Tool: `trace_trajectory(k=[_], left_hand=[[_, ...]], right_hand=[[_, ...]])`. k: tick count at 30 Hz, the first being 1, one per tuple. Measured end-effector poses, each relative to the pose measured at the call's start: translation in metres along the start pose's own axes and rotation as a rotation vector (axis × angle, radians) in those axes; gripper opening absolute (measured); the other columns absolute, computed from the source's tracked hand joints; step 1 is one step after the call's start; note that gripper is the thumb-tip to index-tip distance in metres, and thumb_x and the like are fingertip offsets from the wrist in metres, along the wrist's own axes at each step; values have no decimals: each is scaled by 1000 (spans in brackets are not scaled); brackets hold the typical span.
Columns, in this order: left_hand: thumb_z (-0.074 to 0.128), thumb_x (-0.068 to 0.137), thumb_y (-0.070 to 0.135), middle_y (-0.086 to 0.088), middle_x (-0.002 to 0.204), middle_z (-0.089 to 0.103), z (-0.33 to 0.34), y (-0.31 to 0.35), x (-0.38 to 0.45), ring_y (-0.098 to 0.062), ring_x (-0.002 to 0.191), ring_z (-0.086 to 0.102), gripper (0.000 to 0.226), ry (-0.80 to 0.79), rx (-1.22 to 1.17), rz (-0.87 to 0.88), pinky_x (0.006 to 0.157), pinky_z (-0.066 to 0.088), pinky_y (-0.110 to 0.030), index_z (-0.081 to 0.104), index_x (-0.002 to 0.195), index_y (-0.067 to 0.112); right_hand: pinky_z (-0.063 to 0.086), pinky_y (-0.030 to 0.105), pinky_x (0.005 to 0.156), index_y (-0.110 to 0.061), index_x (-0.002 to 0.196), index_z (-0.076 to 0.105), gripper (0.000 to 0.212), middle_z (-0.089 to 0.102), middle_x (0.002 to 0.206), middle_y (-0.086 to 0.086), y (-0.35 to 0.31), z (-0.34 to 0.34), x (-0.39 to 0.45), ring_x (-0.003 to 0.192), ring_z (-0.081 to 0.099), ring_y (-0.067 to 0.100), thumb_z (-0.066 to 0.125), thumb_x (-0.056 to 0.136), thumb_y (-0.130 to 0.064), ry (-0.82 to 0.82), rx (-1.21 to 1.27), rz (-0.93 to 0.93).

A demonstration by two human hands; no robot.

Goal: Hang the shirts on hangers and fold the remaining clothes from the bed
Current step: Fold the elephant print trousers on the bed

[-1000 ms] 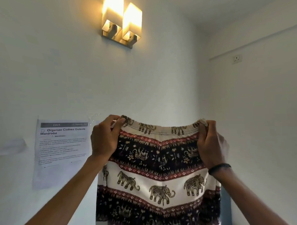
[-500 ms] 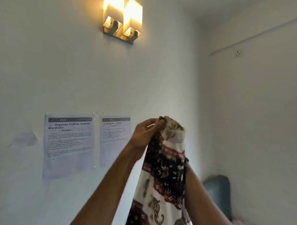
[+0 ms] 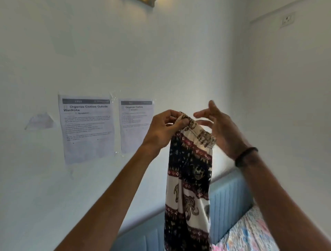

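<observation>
Left hand [image 3: 162, 129] pinches the doubled waistband of the elephant-print trousers [image 3: 189, 179], which hang long-axis vertical straight below it over the bed [image 3: 250, 232], while the right hand [image 3: 220, 129], fingers spread, sits just beside the waistband's right end, gripping nothing.

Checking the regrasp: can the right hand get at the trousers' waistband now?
Probably yes. The right hand is open beside the waistband, nothing between them; the left hand pinches only the other end.

Wall lamp [image 3: 147, 2] cut off at top — sheets' [image 3: 87, 125] small print unreadable.
</observation>
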State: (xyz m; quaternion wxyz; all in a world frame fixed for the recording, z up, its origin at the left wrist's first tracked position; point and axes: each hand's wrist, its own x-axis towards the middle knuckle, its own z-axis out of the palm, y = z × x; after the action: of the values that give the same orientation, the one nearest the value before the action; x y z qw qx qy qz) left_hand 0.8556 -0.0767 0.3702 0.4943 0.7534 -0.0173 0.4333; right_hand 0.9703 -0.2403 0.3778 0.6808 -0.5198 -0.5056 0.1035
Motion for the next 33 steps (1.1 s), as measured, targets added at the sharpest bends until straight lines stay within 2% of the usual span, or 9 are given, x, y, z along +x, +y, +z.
trace_trajectory(k=[4, 8, 15, 18, 20, 22, 25, 28, 33], left_hand=[[81, 88, 28, -5, 99, 78, 0, -7, -7, -23, 96, 74, 26, -44, 72, 48, 88, 61, -38, 74, 106, 12], [78, 91, 20, -8, 98, 78, -1, -12, -14, -22, 94, 75, 23, -98, 56, 11, 82, 61, -33, 72, 109, 8], [79, 87, 6, -11, 95, 79, -21, -20, -33, -20, 89, 76, 20, -110, 36, -10, 78, 63, -33, 73, 105, 5], [82, 86, 7, -16, 95, 78, -19, -22, -42, -26, 88, 77, 29, -47, -21, 34, 69, 63, -36, 67, 110, 0], [85, 83, 11, -14, 101, 77, -12, -18, -49, -23, 91, 77, 37, -3, 5, 86, 66, 63, -34, 65, 112, -1], [86, 83, 18, -8, 109, 75, -6, -15, -57, -18, 93, 77, 41, 19, 52, 158, 67, 64, -34, 65, 114, 2], [84, 85, 23, -7, 117, 70, -3, -20, -74, -15, 93, 76, 46, 35, 47, 188, 61, 60, -27, 61, 119, 4], [82, 86, 25, -11, 118, 67, 3, -46, -101, -16, 94, 71, 59, -57, -51, 16, 64, 54, -21, 48, 132, 9], [90, 75, 39, -3, 106, 73, 25, -129, -175, -12, 96, 72, 66, -487, -34, -264, 83, 59, -30, 56, 126, 18]], right_hand=[[62, 29, 73, -25, 98, 76, 34, 77, 100, -4, -6, -2, -16, 89, 72, 12, 71, 85, -56, -210, -685, -24], [64, 34, 74, -21, 105, 74, 37, 78, 96, -3, 20, -5, -23, 88, 75, 15, 81, 82, -48, -349, -773, 55], [43, 11, 52, -27, 79, 69, 23, 71, 66, -18, -6, -11, -19, 64, 65, -2, 88, 79, -39, -491, -1247, 232], [51, 24, 69, -23, 104, 63, 44, 72, 89, -10, -21, -1, -16, 85, 68, 15, 93, 73, -34, -477, -1410, 189], [55, 40, 83, -25, 128, 40, 82, 67, 109, 1, -15, 16, -20, 97, 65, 24, 96, 69, -36, -427, -1331, 144], [58, 39, 86, -22, 141, 27, 90, 62, 120, 5, -2, 30, -27, 106, 64, 26, 91, 78, -24, -370, -1141, 43], [57, 32, 82, -12, 135, 45, 58, 61, 122, 7, 11, 37, -36, 108, 63, 27, 75, 86, -10, -301, -1056, -45], [46, 20, 69, -13, 115, 56, 30, 63, 105, 7, 17, 39, -46, 94, 63, 27, 70, 88, -12, -256, -1184, -192], [53, 28, 78, -10, 113, 63, 31, 68, 107, 7, 6, 33, -69, 98, 66, 26, 78, 86, -9, -372, -1320, -82]])
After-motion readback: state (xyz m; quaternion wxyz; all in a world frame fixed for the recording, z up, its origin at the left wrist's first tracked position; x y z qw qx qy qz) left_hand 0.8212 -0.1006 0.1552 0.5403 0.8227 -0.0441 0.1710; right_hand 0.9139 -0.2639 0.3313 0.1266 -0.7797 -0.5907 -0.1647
